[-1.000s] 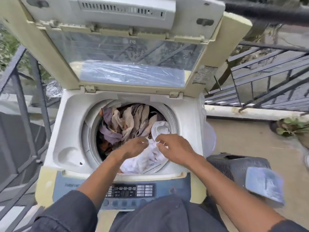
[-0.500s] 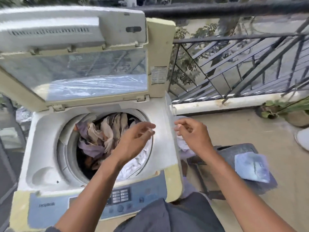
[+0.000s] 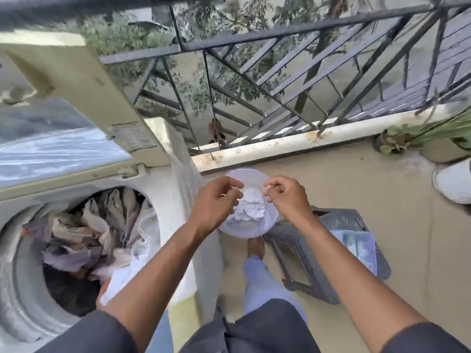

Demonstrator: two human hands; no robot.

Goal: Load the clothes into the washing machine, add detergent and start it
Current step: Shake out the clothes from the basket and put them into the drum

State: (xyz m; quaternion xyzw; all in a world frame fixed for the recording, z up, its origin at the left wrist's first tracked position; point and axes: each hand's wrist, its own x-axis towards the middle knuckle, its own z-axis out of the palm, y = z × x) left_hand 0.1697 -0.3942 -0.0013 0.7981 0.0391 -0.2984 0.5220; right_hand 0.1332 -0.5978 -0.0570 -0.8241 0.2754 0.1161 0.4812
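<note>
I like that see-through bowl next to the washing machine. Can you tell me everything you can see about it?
The bowl is round, pale and see-through, and looks like thin plastic. It sits upright, right of the washer and beside a dark stool; what holds it up is hidden. Crumpled white cloth lies inside. The left hand and right hand hover over it with curled fingers; whether they touch it is unclear.

I see the washing machine (image 3: 163, 200) at nine o'clock, lid (image 3: 76, 103) raised, drum packed with beige and purple clothes (image 3: 84, 233); at centre a clear round tub (image 3: 248, 231) holds crumpled white cloth (image 3: 251, 208), right of the machine.
</note>
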